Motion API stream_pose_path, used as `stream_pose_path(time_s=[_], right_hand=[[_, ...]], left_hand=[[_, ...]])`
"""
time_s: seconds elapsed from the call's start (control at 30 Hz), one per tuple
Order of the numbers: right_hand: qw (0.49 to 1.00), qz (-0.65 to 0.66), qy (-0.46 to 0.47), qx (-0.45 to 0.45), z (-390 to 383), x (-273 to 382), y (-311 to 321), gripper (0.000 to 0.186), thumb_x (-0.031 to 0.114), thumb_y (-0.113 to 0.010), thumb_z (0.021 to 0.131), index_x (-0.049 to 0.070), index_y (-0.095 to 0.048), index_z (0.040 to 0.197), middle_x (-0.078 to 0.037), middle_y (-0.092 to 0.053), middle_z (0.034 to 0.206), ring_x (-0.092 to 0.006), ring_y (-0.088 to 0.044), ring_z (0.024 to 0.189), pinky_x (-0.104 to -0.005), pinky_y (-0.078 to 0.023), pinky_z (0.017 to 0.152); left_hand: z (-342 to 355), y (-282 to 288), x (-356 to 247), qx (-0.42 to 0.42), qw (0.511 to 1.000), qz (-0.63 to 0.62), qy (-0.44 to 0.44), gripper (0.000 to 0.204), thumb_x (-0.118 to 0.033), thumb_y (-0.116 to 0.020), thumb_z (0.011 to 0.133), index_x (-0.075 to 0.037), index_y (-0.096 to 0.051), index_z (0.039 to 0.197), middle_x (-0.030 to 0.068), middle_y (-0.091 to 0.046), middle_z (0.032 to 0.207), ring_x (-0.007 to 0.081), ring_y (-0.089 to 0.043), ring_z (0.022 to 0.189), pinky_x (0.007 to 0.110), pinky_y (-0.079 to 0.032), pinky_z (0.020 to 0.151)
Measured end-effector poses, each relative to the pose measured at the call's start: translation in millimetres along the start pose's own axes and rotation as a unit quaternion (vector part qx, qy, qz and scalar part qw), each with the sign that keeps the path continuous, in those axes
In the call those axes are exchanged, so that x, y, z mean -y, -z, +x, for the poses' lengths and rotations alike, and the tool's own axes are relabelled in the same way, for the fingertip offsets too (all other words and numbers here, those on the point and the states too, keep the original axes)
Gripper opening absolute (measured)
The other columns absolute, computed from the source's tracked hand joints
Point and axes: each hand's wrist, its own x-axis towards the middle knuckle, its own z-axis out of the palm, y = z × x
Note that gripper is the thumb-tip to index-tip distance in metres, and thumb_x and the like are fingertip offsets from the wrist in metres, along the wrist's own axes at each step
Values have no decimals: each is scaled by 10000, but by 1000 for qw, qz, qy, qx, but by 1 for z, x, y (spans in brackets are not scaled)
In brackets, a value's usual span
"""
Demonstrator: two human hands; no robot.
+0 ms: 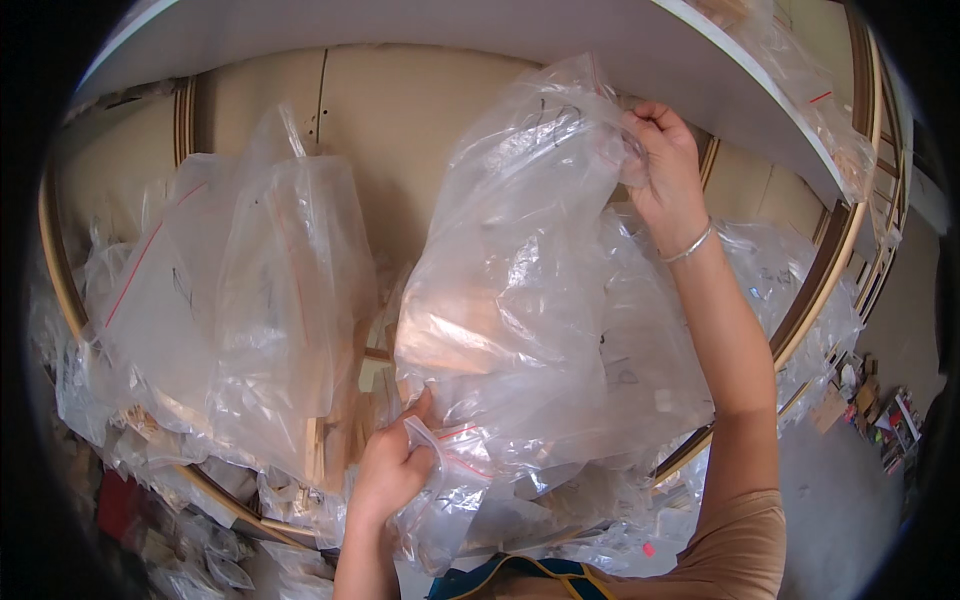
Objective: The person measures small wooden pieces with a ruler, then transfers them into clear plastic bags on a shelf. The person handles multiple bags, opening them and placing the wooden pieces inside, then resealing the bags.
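A large clear zip bag (515, 260) hangs upright in front of me, with dark handwritten marks near its top and pale wooden pieces (450, 330) showing through its lower part. My right hand (662, 165) is closed on the bag's upper right edge, fingers pinching the plastic. Lower down, my left hand (392, 468) is closed at the bag's lower left, its index finger against the plastic. Beside its thumb the red-striped mouth of a smaller clear zip bag (440, 505) bunches up; the plastic hides which bag the fingers grip.
More clear bags (240, 300) of wooden pieces stand on the left of the shelf, others (645, 340) behind and right. A pale shelf board (420, 22) runs overhead. Wood-edged uprights (815, 290) bound the compartment. Several small items (890, 420) lie on the floor at far right.
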Motion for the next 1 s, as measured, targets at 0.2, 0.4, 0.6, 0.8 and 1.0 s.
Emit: stream_pose_path(time_s=[0.2,0.4,0.6,0.8,1.0], right_hand=[[965,-223,-74,119,-8,17,2,190,175,-650,987,-8,-650,1038,-59,-657,949,-136,-637,856,-310,-543,780],[624,-658,65,415,-25,1,3,343,348,-674,976,8,-680,1020,-66,-684,977,-157,-644,905,-330,-525,749],[878,-378,-271,115,23,-27,-18,290,301,-638,994,20,-663,1060,-111,-686,988,-218,-641,815,-424,-522,603],[977,-14,-183,-111,53,-57,-68,237,141,-571,1023,-34,-583,1181,-169,-657,1093,-268,-681,844,-400,-518,559],[971,-95,-217,-44,35,-71,-89,265,105,-604,1016,-80,-576,1203,-184,-657,1103,-291,-708,893,-409,-593,686]], left_hand=[[-3,1,1,5,1000,7,13,637,-35,-528,828,19,-530,1463,292,-669,1205,387,-669,1112,390,-509,975],[-1,-1,3,-11,1000,12,-15,616,-77,-546,844,8,-537,1454,308,-667,1168,457,-673,1082,435,-532,947],[-2,1,-1,2,1000,16,20,615,-94,-558,841,-2,-546,1449,300,-684,1115,461,-677,1053,446,-536,934],[-1,2,-3,3,999,33,1,625,-97,-561,833,-8,-545,1451,297,-689,1084,461,-679,1034,462,-537,915],[-3,2,-4,0,1000,31,7,628,-86,-562,831,-6,-541,1453,273,-700,1026,455,-683,997,465,-539,889]])
